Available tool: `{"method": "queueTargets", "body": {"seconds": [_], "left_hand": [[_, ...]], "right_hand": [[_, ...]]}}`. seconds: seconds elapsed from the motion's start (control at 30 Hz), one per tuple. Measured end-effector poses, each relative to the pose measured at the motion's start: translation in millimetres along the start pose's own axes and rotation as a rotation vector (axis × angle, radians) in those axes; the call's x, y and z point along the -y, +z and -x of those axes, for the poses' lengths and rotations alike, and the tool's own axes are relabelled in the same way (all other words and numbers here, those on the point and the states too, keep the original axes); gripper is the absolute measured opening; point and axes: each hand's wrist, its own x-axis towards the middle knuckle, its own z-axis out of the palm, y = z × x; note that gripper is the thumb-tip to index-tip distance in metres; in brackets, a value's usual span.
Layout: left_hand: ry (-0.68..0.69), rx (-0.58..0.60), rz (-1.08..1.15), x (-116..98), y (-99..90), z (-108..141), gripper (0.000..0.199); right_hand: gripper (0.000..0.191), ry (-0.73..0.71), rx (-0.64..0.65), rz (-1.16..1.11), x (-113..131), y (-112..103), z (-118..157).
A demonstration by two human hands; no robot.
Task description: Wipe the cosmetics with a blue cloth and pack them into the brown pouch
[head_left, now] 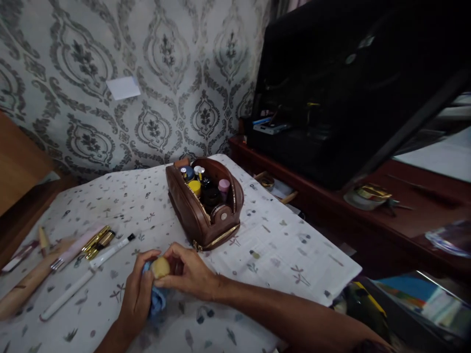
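My left hand (137,294) is closed around a crumpled blue cloth (157,301), part of which hangs below the fingers. Thumb and fingers of my right hand (191,274) grip a small container with a rounded yellowish end (161,267), pressed against the cloth. Its far side is hidden by the fingers, so its exact kind is unclear. Just beyond both hands, a brown leather toiletry bag (187,213) stands unzipped. Inside are several bottles and jars, among them a yellow-lidded jar (195,187) and a pink-capped one (223,186).
Left of my hands lie a long white pen-like stick (69,294), gold tubes (97,242) and a pink-handled brush (79,249). A long tan shape (25,289), perhaps another person's forearm, reaches in there. A dark television (331,98) stands on the reddish cabinet (415,196) at right.
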Motion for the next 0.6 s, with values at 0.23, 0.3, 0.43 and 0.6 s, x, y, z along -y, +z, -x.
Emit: {"method": "queueTargets", "body": {"seconds": [0.23,0.3,0.43,0.6], "left_hand": [[0.336,-0.055,-0.252,-3.5,8.2,-2.5,0.045],[0.489,-0.033,-0.328,-7.5,8.3,-12.3,0.045],[0.673,0.018,-0.374,-24.3,6.8,-32.6,0.038],[0.856,0.165,-0.425,-49.8,7.6,-51.4,0.045]], "right_hand": [[0.063,0.155,0.038,-0.266,20.3,-7.2,9.3],[0.066,0.214,0.049,-0.328,28.6,-12.8,12.8],[0.065,0.216,0.033,-0.361,55.5,-30.1,24.5],[0.042,0.087,-0.027,-0.146,86.8,-57.3,41.2]]}}
